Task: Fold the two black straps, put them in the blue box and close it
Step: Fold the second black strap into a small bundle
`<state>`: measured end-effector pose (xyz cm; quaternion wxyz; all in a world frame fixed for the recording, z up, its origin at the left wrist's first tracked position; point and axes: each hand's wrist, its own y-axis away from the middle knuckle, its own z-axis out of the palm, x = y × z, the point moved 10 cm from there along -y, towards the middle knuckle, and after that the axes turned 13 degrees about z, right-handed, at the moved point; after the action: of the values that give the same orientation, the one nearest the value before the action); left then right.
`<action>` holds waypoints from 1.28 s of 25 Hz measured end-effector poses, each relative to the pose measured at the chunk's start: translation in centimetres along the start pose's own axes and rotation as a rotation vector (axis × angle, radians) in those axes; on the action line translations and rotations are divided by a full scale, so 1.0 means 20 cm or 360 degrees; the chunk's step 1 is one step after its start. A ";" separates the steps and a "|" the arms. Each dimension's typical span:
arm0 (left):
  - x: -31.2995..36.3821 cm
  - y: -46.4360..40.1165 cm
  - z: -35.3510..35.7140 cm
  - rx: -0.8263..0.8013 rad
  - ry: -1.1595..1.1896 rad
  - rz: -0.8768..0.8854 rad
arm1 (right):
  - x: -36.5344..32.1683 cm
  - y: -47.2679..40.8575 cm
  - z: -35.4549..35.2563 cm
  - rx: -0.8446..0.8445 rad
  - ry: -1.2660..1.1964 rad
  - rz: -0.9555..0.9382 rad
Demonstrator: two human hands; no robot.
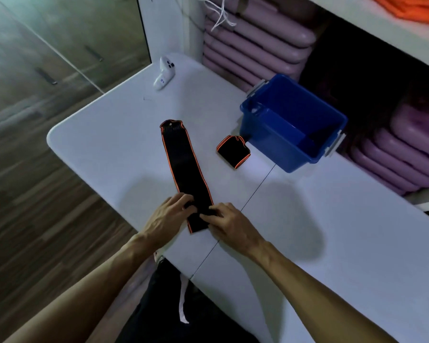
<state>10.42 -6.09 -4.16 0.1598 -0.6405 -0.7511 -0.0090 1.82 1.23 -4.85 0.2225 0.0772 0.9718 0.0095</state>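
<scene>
While both hands work at its near end, a long black fabric strap with orange edging [186, 169] lies flat on the white folding table [109, 149], running from close to the near edge diagonally away toward the table's far left corner. The left hand [167, 219] pinches the strap's near end from the left side, fingers curled over the cloth, and the right hand [229, 222] grips the same end from the right, its fingertips [208, 215] pressed onto the black fabric where a first fold seems to be turned over. The strap's far end, gathered and slightly ruffled, rests flat and untouched.

A second black strap with orange edging, already folded into a compact bundle [233, 151], sits on the table to the right of the long strap, apart from it and just beside the near left corner of an open blue plastic box [265, 139]. That box stands toward the table's far right edge, its inside showing blue walls and floor, with grey latch handles at its two short ends. No lid for it is in view.

A white game controller [164, 72] lies near the table's far left corner, well apart from everything else. Behind the table, stacked mauve padded mats [255, 43] fill white shelving.
</scene>
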 end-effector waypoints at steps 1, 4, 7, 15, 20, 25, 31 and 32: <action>0.01 0.02 0.01 -0.0016 0.0050 -0.0023 | 0.01 0.00 0.00 -0.0014 -0.0015 -0.0004; 0.03 0.08 0.06 -0.0166 0.0172 -0.0155 | 0.03 -0.01 0.02 -0.0067 -0.0004 -0.0034; 0.07 0.10 0.09 -0.0338 0.0097 -0.0125 | 0.03 -0.02 0.02 -0.0095 0.0098 -0.0120; 0.07 0.07 -0.01 -0.0154 0.0261 -0.0239 | -0.05 -0.07 -0.02 0.0082 0.0134 -0.0282; 0.05 0.07 -0.07 -0.0033 0.0400 -0.0376 | -0.05 -0.10 -0.04 -0.0013 -0.0025 -0.0215; 0.00 0.11 -0.06 0.0117 0.0535 -0.0509 | -0.03 -0.05 -0.08 0.0133 0.0019 -0.0340; 0.05 0.10 -0.03 0.0053 0.0432 -0.0301 | -0.06 -0.02 -0.04 0.0215 0.0212 -0.0495; 0.06 0.10 -0.02 0.0004 0.0418 -0.0266 | -0.06 -0.01 -0.04 0.0196 0.0227 -0.0521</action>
<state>12.23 -4.59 -3.88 0.2563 -0.5689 -0.7744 -0.1051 2.50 0.80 -3.69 0.1465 -0.0693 0.9835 -0.0810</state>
